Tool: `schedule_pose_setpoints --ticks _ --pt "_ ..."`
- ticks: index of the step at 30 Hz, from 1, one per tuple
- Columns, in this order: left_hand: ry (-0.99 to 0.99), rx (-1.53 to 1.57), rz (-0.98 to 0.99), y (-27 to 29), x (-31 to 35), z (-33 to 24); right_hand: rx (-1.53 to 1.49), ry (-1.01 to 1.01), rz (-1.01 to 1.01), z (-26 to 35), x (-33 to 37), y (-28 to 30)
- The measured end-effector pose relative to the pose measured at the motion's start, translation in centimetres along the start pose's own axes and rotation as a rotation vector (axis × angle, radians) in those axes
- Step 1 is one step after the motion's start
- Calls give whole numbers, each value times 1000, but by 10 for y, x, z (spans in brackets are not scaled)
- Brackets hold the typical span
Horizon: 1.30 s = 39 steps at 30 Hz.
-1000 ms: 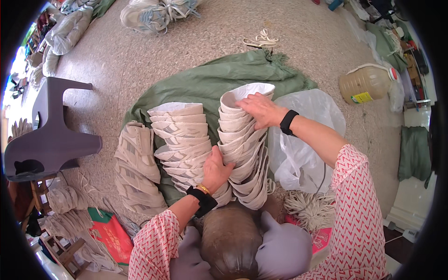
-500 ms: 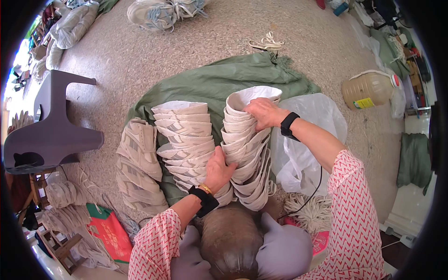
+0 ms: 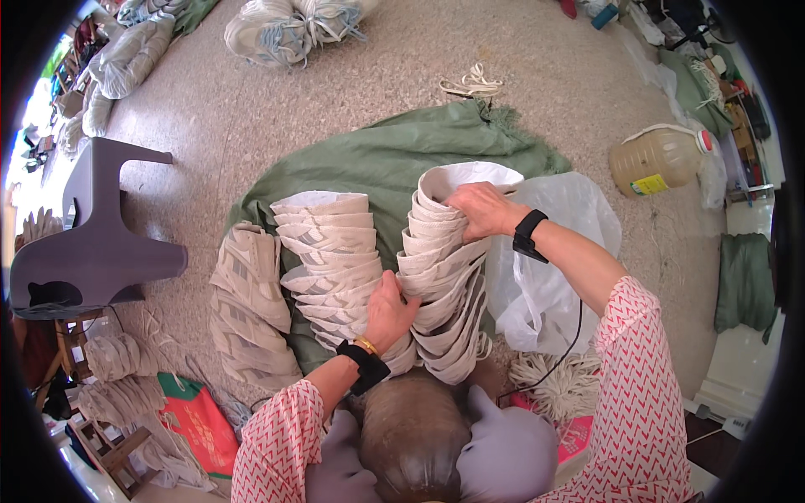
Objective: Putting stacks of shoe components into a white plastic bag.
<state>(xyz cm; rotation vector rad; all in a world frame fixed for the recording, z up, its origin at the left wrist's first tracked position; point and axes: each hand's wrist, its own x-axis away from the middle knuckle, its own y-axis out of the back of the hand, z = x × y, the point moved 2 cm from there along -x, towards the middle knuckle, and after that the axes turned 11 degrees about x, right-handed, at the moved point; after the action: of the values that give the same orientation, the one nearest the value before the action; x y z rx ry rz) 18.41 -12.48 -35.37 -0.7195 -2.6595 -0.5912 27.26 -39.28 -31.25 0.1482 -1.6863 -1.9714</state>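
A long nested row of beige shoe uppers (image 3: pixel 440 268) lies on a green sack cloth (image 3: pixel 377 163). My right hand (image 3: pixel 482 210) grips the far end of this row, fingers curled over the top piece. My left hand (image 3: pixel 390 310) presses against the near part of the same row, between it and a second row of beige uppers (image 3: pixel 327 251) to the left. A third, flatter pile of uppers (image 3: pixel 251 302) lies further left. Both wrists wear black bands.
A clear plastic bag (image 3: pixel 553 251) lies right of the rows. A yellowish plastic jug (image 3: pixel 658 159) stands at the right. A grey plastic stool (image 3: pixel 92 243) is at the left, tied bundles of uppers (image 3: pixel 285 25) at the top, white laces (image 3: pixel 474 84) beyond the cloth.
Both hands stay on the right row. The view has shifted slightly; the row looks a little more compressed and upright than before.
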Motion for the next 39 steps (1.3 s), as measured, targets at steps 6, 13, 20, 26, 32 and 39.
schedule_pose_setpoints --ticks 6,13,20,26,32,39 --pt "-49 10 -31 -1 7 -10 35 -49 -57 -5 5 17" --pt "-149 64 -101 -3 0 -7 17 -69 -62 -6 16 13" --pt "-4 139 -78 -2 -7 3 14 -62 -85 3 10 20" --pt "-71 70 -218 15 -17 -21 -5 -70 -159 -7 6 41" --pt "-195 65 -276 49 -45 -54 -48 -212 -236 -21 5 75" --pt "-292 -13 -323 45 -48 -39 -156 -221 -273 -19 4 57"
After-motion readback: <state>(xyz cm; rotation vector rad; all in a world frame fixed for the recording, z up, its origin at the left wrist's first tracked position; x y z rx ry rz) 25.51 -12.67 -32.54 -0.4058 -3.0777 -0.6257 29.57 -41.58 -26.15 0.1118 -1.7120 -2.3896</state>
